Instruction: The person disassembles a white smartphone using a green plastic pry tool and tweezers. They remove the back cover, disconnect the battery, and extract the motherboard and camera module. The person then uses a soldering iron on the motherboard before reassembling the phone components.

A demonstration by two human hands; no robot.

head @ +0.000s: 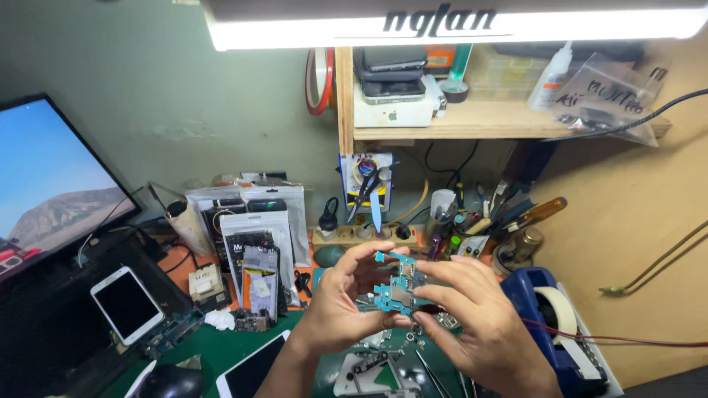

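Hands at a cluttered repair surface [221,350], green mat underneath.

Held item: a small teal circuit board [397,286], irregular in outline, raised above the surface between both hands, just in front of the person's chest line and over a scatter of small parts and tweezers [430,372].

Left hand [341,302]: fingers curled and clamped on the left edge of the circuit board, thumb across its face.

Right hand [479,324]: fingers closed on the right side of the circuit board, index finger stretched over its upper edge.

Around the hands:
- White smartphone [127,304], screen dark, lying to the left on a dark ledge.
- Second white phone [251,372], screen dark, near the bottom edge, just left of the left forearm.
- Blue tape dispenser [549,324] with a roll of pale tape, just right of the right hand.
- Plastic packets of spare parts [258,243], leaning against the wall behind the hands.
- Scissors [366,184] hanging on the wall above a power strip [361,234].
- Cup of hand tools [487,214], behind the right hand.
- Monitor [51,188] showing a mountain scene, far left.
- Wooden shelf [472,118] overhead, carrying stacked phones and a white box.
- Strip lamp [442,22], lit, across the top.
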